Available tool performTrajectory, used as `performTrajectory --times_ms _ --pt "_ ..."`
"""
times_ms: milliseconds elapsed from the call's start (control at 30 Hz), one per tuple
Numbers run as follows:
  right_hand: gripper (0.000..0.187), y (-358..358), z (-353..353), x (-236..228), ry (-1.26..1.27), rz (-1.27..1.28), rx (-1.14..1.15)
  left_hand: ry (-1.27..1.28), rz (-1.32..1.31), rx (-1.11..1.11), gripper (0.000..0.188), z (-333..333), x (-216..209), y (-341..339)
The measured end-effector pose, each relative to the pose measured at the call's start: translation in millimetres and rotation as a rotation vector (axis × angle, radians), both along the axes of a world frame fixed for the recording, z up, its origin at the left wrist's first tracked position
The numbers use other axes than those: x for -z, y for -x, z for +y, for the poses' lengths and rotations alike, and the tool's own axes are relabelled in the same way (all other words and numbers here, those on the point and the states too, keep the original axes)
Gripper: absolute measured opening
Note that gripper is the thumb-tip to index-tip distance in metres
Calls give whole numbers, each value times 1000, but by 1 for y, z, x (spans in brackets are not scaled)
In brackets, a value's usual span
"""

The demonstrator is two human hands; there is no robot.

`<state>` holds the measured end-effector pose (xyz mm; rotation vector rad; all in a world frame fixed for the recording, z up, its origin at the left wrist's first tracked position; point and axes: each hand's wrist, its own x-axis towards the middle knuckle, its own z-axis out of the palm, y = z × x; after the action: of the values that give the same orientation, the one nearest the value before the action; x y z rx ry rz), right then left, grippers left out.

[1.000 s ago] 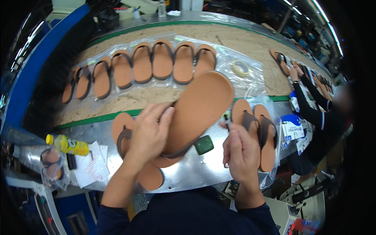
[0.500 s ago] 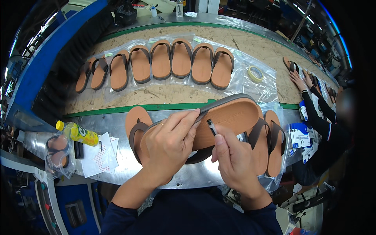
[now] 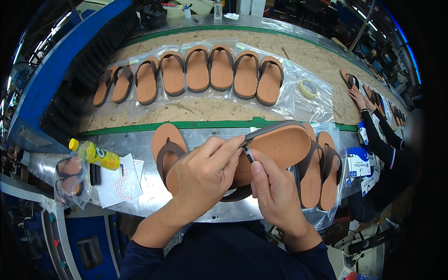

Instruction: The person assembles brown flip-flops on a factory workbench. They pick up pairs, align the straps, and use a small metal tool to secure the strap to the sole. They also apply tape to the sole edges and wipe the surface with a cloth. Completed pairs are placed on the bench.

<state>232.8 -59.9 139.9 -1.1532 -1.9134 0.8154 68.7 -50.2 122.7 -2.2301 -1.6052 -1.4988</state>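
A brown flip-flop [image 3: 287, 145] with a dark grey rim is held tilted above the metal table edge. My left hand [image 3: 201, 169] is closed around its middle, fingers near the upper rim. Between the thumb and fingers of my right hand [image 3: 275, 189] is a slim pen-like tool [image 3: 249, 154] with a dark end and a pale barrel. Its end is close to the strap side of the sandal, by my left fingertips; whether it touches, I cannot tell. Another flip-flop [image 3: 164, 135] lies behind my left hand, and a pair [image 3: 328, 172] lies on plastic at the right.
Several flip-flops [image 3: 197, 72] stand in a row on plastic bags across the belt [image 3: 186, 110]. A tape roll [image 3: 308, 88] lies right of them. A yellow bottle [image 3: 100, 156], papers [image 3: 112, 189] and bagged sandals [image 3: 70, 177] are at left. A co-worker's hands [image 3: 359, 99] handle sandals at far right.
My right hand has brought the pen-like tool up and left, closer to my left fingertips and the sandal's rim. The sandal has dipped slightly in view, while my left grip stays.
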Motion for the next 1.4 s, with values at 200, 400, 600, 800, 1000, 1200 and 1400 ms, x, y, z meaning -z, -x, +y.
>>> performTrajectory --times_ms 200,400,600,800,1000,1200,1400 --pt "25 -10 5 -11 -116 -248 -40 -170 260 -39 27 3 2 6" --pt "19 -15 11 -38 -164 -465 -161 -280 493 -43 34 0 -1 17" --pt "18 -18 23 -37 -46 -501 -298 -193 621 -7 34 -10 1 14" --pt "21 -16 25 4 -116 -352 -276 168 249 124 22 -13 24 24" --pt "17 -6 12 -22 31 -309 -187 614 -382 266 17 -21 16 30" --pt "16 -13 24 -64 -149 -704 -387 1157 -571 672 22 -13 24 53" --pt "24 -27 48 -18 -115 -556 -773 1518 -564 1020 27 -25 38 53"
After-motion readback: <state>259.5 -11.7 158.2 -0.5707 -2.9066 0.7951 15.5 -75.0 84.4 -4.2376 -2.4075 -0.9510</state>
